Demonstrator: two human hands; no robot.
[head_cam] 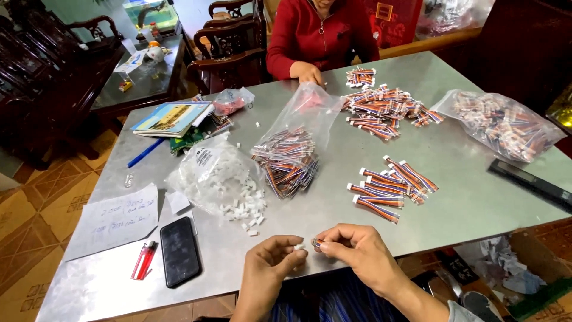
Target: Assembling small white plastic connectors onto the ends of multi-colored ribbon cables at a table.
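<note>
My left hand [271, 262] pinches a small white plastic connector [298, 245] at the near table edge. My right hand [357, 250] holds the end of a short multicoloured wire bundle [317, 242] right against that connector. Just beyond my hands, a clear bag spills small white connectors [241, 203]. Finished wire bundles with white ends [390, 188] lie in a loose row to the right. A bag of loose coloured wires [289, 158] lies open in the middle.
A person in a red top [319, 36] sits across the steel table [465, 209], a hand by another wire pile [381, 107]. A black phone [179, 250], red lighter [143, 260], paper note [116, 220], books [173, 116], blue pen [145, 152], and another wire bag [503, 122] lie about.
</note>
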